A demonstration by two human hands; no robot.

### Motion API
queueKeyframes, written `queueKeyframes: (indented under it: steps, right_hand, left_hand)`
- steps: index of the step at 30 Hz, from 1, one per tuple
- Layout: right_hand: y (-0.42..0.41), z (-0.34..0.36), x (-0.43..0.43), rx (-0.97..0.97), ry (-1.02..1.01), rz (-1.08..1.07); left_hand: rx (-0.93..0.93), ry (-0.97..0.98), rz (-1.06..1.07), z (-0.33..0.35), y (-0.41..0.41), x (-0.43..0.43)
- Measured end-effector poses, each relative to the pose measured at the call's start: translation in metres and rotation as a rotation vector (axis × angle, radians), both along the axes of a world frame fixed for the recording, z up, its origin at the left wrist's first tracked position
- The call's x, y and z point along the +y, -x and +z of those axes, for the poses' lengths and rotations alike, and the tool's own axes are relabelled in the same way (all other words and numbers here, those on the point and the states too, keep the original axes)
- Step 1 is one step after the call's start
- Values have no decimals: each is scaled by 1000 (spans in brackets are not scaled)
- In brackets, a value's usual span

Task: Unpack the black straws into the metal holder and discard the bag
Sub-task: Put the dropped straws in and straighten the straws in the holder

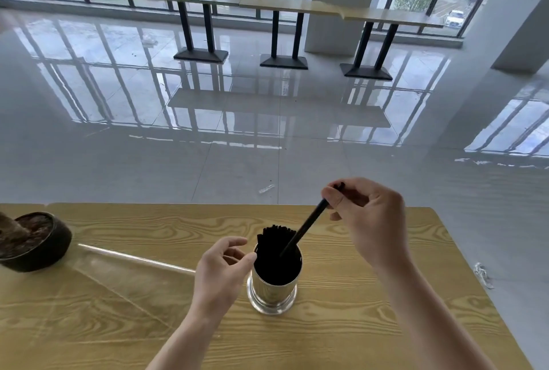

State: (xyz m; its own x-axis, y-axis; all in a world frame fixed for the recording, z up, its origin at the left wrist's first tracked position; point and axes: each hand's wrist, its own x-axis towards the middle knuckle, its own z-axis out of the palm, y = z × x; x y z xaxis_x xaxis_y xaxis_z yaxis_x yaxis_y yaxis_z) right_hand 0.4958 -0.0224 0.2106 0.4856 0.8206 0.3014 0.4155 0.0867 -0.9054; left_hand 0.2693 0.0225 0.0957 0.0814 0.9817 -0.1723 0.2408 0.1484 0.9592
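Note:
A shiny metal holder (271,291) stands upright near the middle of the wooden table (371,295), packed with several black straws (273,236). My right hand (368,218) pinches one black straw (309,222) by its upper end; the straw slants down with its lower tip inside the holder. My left hand (221,270) rests beside the holder's left rim, fingers loosely curled and thumb near the rim, holding nothing. The clear plastic bag (113,277) lies flat on the table to the left.
A dark round bowl-like pot (32,243) sits at the table's left edge. A crumpled bit of clear plastic (482,274) lies near the right edge, another scrap (266,189) on the glossy floor. High tables (276,4) stand by the far windows.

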Motion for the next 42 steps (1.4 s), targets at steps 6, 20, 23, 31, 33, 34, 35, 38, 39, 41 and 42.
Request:
queueKeyframes:
  steps: [6, 20, 23, 31, 33, 34, 35, 38, 39, 41, 42]
  right_hand:
    - [29, -55, 19, -301, 253, 94]
    - [43, -102, 15, -577, 227, 158]
    - [38, -104, 11, -493, 210, 138]
    - [31, -107, 5, -381, 167, 49]
    - [26, -110, 1, -379, 230, -37]
    - [25, -112, 0, -397, 311, -45]
    - [25, -116, -2, -432, 408, -24]
    - [34, -124, -2, -551, 578, 75]
    - [38, -125, 0, -569, 588, 81]
    - [44, -125, 7, -598, 599, 62]
    - [45, -126, 9, -608, 607, 55]
  left_hand:
    - [304, -127, -88, -1, -17, -2]
    - [258, -135, -17, -6, -30, 14]
    - [166, -91, -1, -9, -28, 12]
    - [355, -114, -37, -9, -25, 12]
    - [463, -116, -93, -9, -27, 13]
    - [524, -129, -114, -9, -28, 12]
    - [583, -149, -131, -9, -29, 9]
    - [716, -228, -163, -9, -36, 0]
    - [744, -236, -163, -9, -38, -1]
    - [775, -221, -183, -10, -44, -1]
    - [787, -207, -216, -11, -46, 0]
